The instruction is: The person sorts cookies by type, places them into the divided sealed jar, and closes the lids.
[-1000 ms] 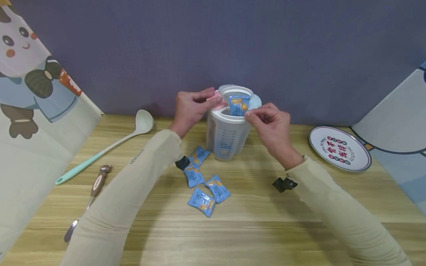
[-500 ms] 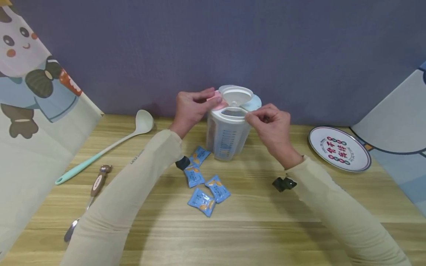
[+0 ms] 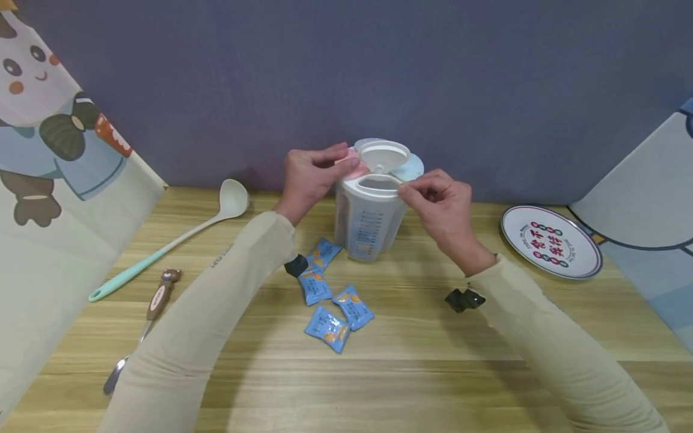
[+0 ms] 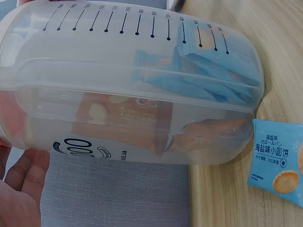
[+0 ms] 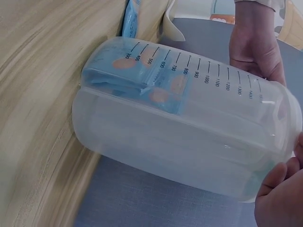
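Observation:
A tall clear storage container stands upright by the back wall. Its top has a pink lid, a light blue lid and an uncovered front opening. My left hand grips the top on the pink lid's side. At the front right, my right hand pinches the rim with thumb and curled fingers; its exact contact is partly hidden. Through the walls, blue cracker packets and brown packets show in separate compartments. More blue cracker packets lie in front of the container.
A white ladle with a mint handle lies at the left, near a spoon with a brown bear handle. To the right is a white plate with red lettering. The grey back wall rises close behind the container.
A blue cracker packet that stuck out of the front opening one second ago has dropped down inside the container. Both hands stay at the rim in nearly the same pose.

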